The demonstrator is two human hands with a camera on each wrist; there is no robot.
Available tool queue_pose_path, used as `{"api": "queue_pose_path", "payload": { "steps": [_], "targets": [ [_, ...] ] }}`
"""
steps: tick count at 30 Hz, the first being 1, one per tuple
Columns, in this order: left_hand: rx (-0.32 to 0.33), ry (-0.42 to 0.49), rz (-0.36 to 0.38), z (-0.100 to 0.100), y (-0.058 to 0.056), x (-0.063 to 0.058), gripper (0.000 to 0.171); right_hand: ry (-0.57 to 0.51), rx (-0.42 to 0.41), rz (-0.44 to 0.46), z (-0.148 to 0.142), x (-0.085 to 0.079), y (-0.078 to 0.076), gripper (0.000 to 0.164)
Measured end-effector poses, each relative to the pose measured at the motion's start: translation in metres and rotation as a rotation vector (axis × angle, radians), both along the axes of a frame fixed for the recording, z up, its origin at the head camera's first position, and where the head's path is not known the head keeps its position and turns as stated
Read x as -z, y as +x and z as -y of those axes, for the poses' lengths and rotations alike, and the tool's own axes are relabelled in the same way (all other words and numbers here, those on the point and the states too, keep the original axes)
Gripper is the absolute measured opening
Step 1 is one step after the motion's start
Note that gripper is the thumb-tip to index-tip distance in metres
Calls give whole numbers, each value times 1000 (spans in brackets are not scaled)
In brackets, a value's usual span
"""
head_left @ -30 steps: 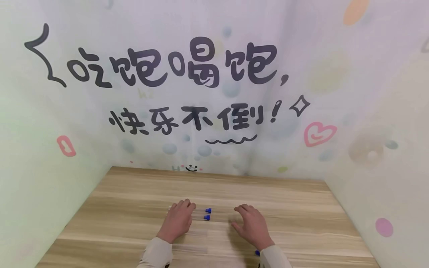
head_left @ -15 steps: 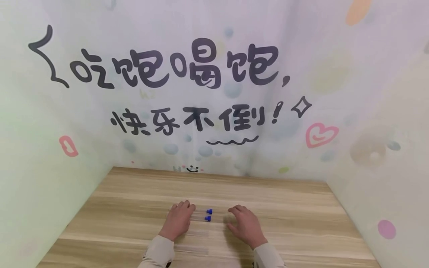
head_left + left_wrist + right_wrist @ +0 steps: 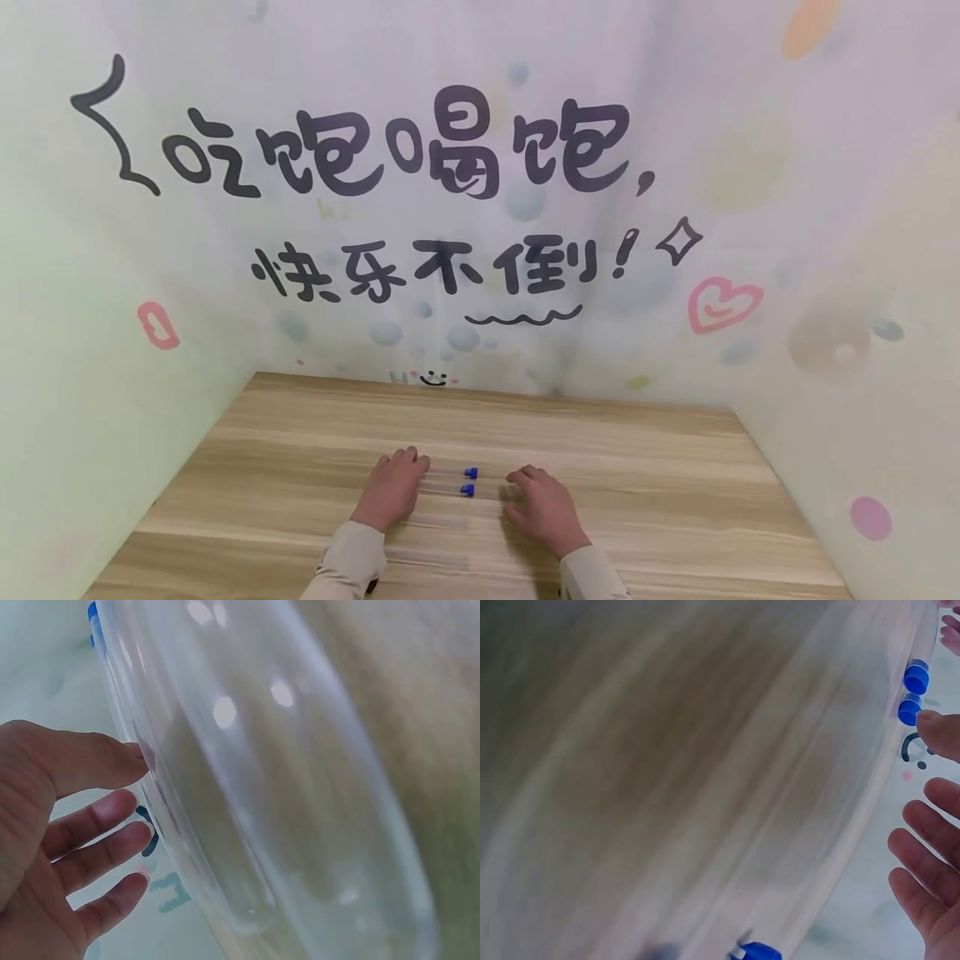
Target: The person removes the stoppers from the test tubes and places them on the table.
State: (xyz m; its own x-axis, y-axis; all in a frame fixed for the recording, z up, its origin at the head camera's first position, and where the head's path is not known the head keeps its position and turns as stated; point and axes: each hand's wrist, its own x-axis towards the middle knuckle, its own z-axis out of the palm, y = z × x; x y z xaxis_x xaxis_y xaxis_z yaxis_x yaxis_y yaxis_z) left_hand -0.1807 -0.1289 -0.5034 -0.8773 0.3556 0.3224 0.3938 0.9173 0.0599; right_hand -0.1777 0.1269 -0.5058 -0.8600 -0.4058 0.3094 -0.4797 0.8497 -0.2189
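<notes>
Two clear tubes (image 3: 444,490) with blue caps (image 3: 468,490) lie side by side on the table, caps pointing right. My left hand (image 3: 393,490) is at their left ends, fingers loosely bent. In the left wrist view its thumb tip lies right at the edge of a clear tube (image 3: 180,795), while the other fingers stay spread behind. To the right of the caps, my right hand (image 3: 546,507) hovers with relaxed fingers and nothing between them. Closer to me, more see-through tubes (image 3: 322,765) with rounded ends fill much of the left wrist view.
A loose blue cap (image 3: 759,951) shows at the bottom of the right wrist view, hidden from the head view. The wooden table (image 3: 675,467) meets a printed back wall (image 3: 600,350) and pale side walls.
My right hand has moved left, closer to the blue caps. The left hand has drawn slightly left, baring more of the two tubes. A blue cap beside the right sleeve has become hidden.
</notes>
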Motion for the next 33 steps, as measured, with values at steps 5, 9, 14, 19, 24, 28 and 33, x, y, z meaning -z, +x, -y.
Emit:
{"api": "queue_pose_path", "payload": {
  "steps": [5,9,14,19,24,28,33],
  "targets": [
    [10,-8,-14,-1,-1,-1,21,-11,-7,11,2,-1,2,40],
    [16,-25,-29,0,-2,0,21,-2,-3,12,3,-1,1,40],
    [15,-41,-39,0,-3,1,20,7,-5,15,4,1,-1,39],
    [12,-48,-26,0,-3,3,20,1,-7,20,6,2,-3,40],
    [6,-65,-19,1,-3,6,20,1,-2,34,11,4,-3,39],
    [2,-87,-16,1,-5,9,19,-12,-5,50,13,3,-1,38],
    [11,-86,-29,1,-4,10,20,-18,-2,73,14,2,1,37]
  ]
}}
